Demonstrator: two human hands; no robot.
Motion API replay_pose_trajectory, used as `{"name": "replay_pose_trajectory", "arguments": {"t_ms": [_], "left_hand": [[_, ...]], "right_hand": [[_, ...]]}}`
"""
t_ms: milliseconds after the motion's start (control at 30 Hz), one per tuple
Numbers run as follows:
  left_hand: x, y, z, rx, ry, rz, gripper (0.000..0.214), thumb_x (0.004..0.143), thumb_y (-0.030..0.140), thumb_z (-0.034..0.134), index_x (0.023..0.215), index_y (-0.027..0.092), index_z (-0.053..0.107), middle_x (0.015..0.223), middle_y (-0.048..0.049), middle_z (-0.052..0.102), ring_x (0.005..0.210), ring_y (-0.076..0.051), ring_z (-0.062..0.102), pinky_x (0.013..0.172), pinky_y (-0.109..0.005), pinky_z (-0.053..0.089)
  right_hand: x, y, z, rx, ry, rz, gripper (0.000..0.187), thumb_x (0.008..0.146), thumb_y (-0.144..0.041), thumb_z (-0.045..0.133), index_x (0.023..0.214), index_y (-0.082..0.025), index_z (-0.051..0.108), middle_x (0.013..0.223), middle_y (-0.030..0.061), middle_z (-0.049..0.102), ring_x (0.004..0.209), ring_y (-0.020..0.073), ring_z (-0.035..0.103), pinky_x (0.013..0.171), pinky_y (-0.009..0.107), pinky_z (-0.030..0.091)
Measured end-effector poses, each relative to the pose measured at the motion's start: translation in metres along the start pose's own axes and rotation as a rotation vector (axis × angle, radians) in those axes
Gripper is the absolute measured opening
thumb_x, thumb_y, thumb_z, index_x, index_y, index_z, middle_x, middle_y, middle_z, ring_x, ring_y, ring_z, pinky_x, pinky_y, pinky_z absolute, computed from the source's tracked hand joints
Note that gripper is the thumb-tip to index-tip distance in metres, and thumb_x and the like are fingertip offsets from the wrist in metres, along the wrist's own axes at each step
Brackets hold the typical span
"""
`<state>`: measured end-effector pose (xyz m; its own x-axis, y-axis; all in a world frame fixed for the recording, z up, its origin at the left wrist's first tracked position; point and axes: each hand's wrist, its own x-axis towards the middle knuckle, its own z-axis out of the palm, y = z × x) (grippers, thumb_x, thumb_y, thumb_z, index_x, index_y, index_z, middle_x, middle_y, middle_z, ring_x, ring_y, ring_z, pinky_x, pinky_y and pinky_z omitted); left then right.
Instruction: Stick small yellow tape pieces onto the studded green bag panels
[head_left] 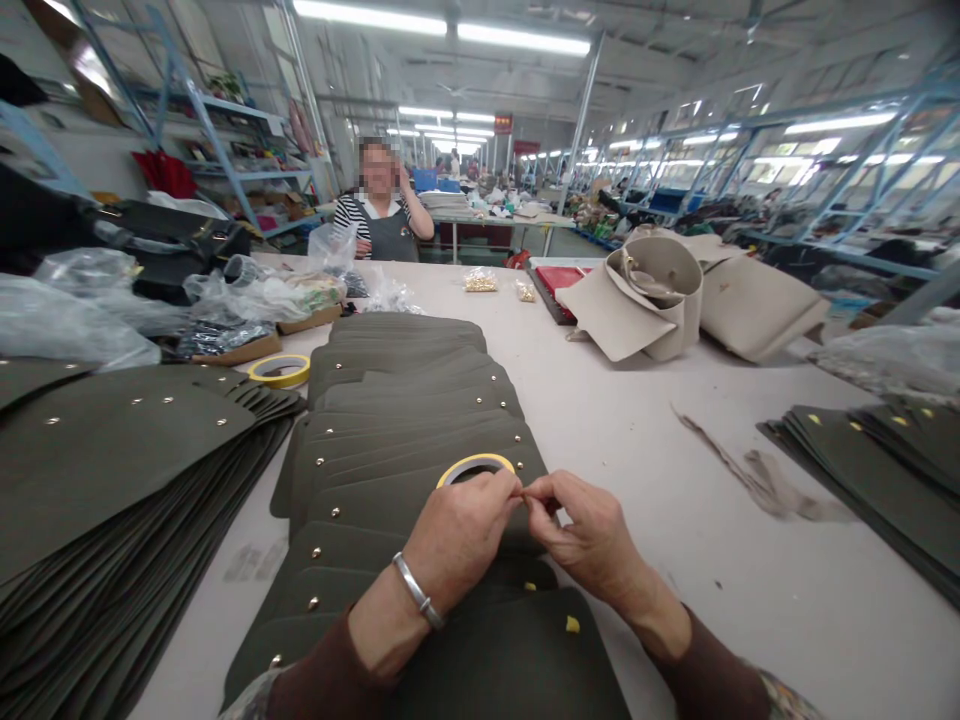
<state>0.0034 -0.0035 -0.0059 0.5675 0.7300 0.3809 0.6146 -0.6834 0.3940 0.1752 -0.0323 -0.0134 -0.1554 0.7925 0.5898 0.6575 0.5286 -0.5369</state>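
My left hand point(457, 535), with a silver bracelet on its wrist, is closed around a yellow tape roll point(475, 465), holding it upright over a fanned row of dark olive leather panels point(405, 420) with brass studs. My right hand point(581, 530) is pinched at the roll's edge, fingertips meeting the left thumb, on the tape's end, which is too small to see. A finished panel with a small yellow tab point(572, 624) lies under my wrists.
A tall stack of olive panels point(112, 480) lies left, another point(877, 460) right. A second yellow tape roll point(279, 370), plastic bags, beige bags point(675, 295) and leather scraps point(757, 470) sit on the white table point(637, 420). A person in a striped top sits across.
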Motion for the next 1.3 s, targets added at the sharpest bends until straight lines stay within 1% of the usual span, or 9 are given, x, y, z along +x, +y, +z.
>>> {"name": "replay_pose_trajectory", "arguments": {"t_ms": [167,267,367,467,567,700,833,967,1300], "left_hand": [[-0.008,0.008,0.005,0.041,0.185,0.098,0.024,0.097,0.020,0.038,0.083,0.017,0.057,0.071,-0.0008,0.057,0.062,-0.014,0.055,0.058,-0.025,0.040],[-0.011,0.012,0.002,0.015,0.261,0.120,0.021,0.097,0.018,0.039,0.085,0.017,0.056,0.072,-0.0009,0.058,0.063,-0.013,0.054,0.061,-0.024,0.041],[-0.013,0.007,-0.001,0.086,0.277,0.077,0.017,0.098,0.019,0.040,0.090,0.016,0.056,0.078,-0.0023,0.060,0.070,-0.014,0.057,0.065,-0.024,0.043],[-0.018,-0.003,0.000,0.234,0.174,0.030,0.013,0.096,0.018,0.044,0.091,0.018,0.056,0.079,-0.0018,0.060,0.072,-0.016,0.056,0.063,-0.026,0.042],[-0.023,-0.010,0.005,0.309,0.035,-0.006,0.009,0.094,0.018,0.049,0.088,0.020,0.055,0.080,-0.0009,0.060,0.074,-0.018,0.054,0.062,-0.029,0.042],[-0.025,-0.012,0.010,0.302,-0.069,-0.039,0.009,0.094,0.019,0.049,0.088,0.020,0.055,0.084,-0.0006,0.059,0.079,-0.019,0.053,0.067,-0.030,0.044],[-0.023,-0.011,0.010,0.304,-0.201,-0.033,0.006,0.093,0.019,0.051,0.090,0.020,0.056,0.088,-0.0009,0.060,0.082,-0.019,0.053,0.066,-0.029,0.045],[-0.022,-0.010,0.010,0.304,-0.234,-0.039,0.007,0.094,0.019,0.050,0.090,0.020,0.057,0.089,-0.0016,0.060,0.084,-0.019,0.052,0.065,-0.028,0.045],[-0.024,-0.009,0.009,0.294,-0.236,-0.055,0.008,0.094,0.019,0.048,0.091,0.019,0.056,0.090,-0.0020,0.059,0.085,-0.019,0.052,0.064,-0.027,0.046]], "right_hand": [[0.004,0.002,0.004,0.359,-0.090,0.556,0.014,0.079,-0.025,0.056,0.068,-0.017,0.061,0.051,-0.0017,0.060,0.047,0.0124,0.057,0.047,0.022,0.044],[0.006,0.019,0.006,0.423,-0.016,0.704,0.016,0.077,-0.031,0.059,0.068,-0.017,0.061,0.052,-0.0006,0.062,0.050,0.0152,0.061,0.050,0.024,0.048],[0.003,0.037,0.005,0.304,0.012,0.632,0.021,0.079,-0.035,0.059,0.073,-0.016,0.064,0.063,0.0025,0.067,0.058,0.0162,0.062,0.057,0.027,0.048],[-0.002,0.044,0.002,0.216,-0.034,0.569,0.021,0.082,-0.035,0.057,0.075,-0.017,0.066,0.069,0.0032,0.069,0.063,0.0160,0.062,0.062,0.028,0.047],[-0.006,0.042,-0.003,0.277,-0.146,0.634,0.020,0.080,-0.034,0.058,0.075,-0.017,0.066,0.068,0.0031,0.069,0.065,0.0166,0.063,0.063,0.027,0.047],[-0.006,0.039,-0.011,0.383,-0.353,0.720,0.019,0.078,-0.034,0.061,0.071,-0.016,0.064,0.064,0.0020,0.067,0.063,0.0157,0.063,0.060,0.025,0.047],[-0.001,0.039,-0.012,0.339,-0.284,0.692,0.020,0.079,-0.035,0.061,0.074,-0.016,0.065,0.061,0.0002,0.064,0.056,0.0118,0.057,0.056,0.023,0.044],[0.003,0.036,0.000,0.338,-0.286,0.698,0.023,0.079,-0.038,0.061,0.076,-0.015,0.066,0.057,-0.0009,0.062,0.045,0.0089,0.048,0.044,0.020,0.038],[0.004,0.030,0.023,0.008,-0.225,0.460,0.018,0.079,-0.028,0.055,0.069,-0.018,0.066,0.059,0.0013,0.066,0.053,0.0143,0.058,0.053,0.024,0.043]]}}
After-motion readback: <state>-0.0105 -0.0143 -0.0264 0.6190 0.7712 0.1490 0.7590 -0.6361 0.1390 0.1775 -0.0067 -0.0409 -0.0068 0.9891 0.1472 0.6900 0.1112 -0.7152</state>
